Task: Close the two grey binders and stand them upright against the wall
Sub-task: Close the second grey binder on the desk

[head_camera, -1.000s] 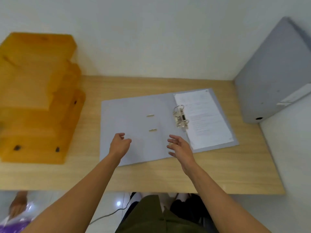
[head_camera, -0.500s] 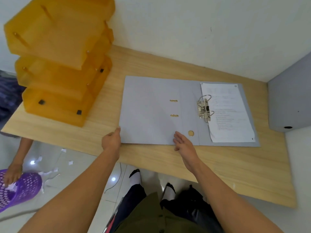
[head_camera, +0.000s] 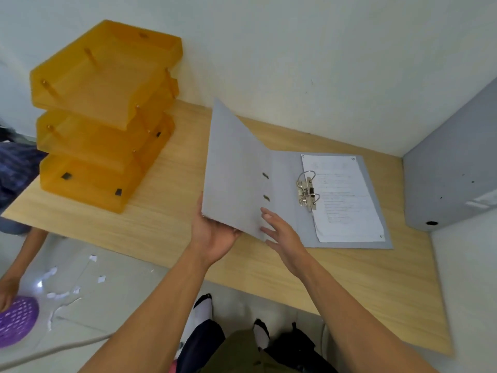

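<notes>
Where fingers (head_camera: pixel 215 224) grip: binder cover (head_camera: pixel 236 168).

An office: stacked orange paper trays (head_camera: pixel 107 114), lever-arch binder (head_camera: pixel 282 189), desk (head_camera: pixel 349 286).

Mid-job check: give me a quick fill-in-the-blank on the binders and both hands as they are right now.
1. The left hand grips the front cover of the open binder at its ____ corner.
2. The right hand is open beside the cover, not ____ it.
3. The sheets of paper are filed on the metal ____.
4. The second grey binder stands closed at the table's ____ end.

Missing words: near; gripping; rings; right
</notes>
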